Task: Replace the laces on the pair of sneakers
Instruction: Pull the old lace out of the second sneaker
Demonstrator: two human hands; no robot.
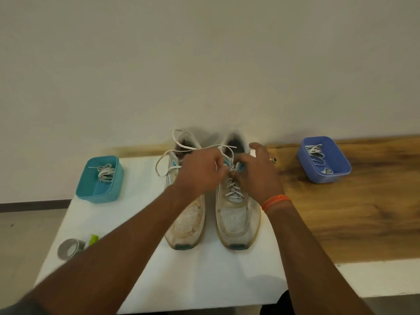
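Two worn white sneakers stand side by side on a white sheet (204, 280), toes toward me. The left sneaker (186, 223) is partly covered by my left forearm. The right sneaker (236, 219) has a white speckled lace (233, 192) threaded through its lower eyelets. My left hand (200, 171) pinches the lace above the right sneaker's tongue. My right hand (256, 171) pinches the lace at the upper eyelets, some fingers spread. Loose lace ends (168, 155) loop out to the left and behind the shoes.
A teal tub (91, 189) at the left holds a bundle of laces. A blue tub (341, 171) on the wooden tabletop (363, 223) at the right holds more laces. A roll of grey tape (69, 247) and a green object (93, 239) lie front left.
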